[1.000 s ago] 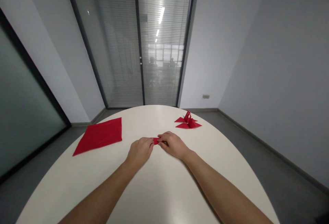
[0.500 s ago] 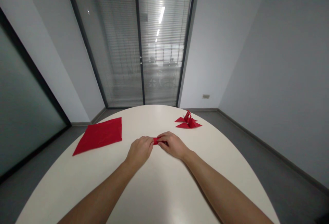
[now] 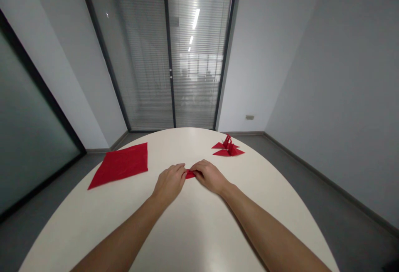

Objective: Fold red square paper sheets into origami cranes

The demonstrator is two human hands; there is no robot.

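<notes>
Between my hands, near the middle of the white table, is a small folded piece of red paper (image 3: 190,175). My left hand (image 3: 170,181) is closed on its left end, thumb and fingers together. My right hand (image 3: 209,175) pinches the right side, its fingers bent over the paper's upper edge. Much of the paper is hidden under the fingers, so its full shape cannot be made out. Beyond my right hand stand two red origami cranes (image 3: 231,150), one close behind the other, with wings spread.
Flat red paper sheets (image 3: 123,165) lie to the left of my left hand. The round white table (image 3: 174,230) has a curved edge on both sides. Past it are a glass partition with blinds (image 3: 146,55) and a grey wall with a socket plate (image 3: 249,117).
My fingers have shifted slightly on the red paper. The left fingertips have lifted a little, and the strip showing between the hands looks creased at its upper edge. Cranes and sheets stay put.
</notes>
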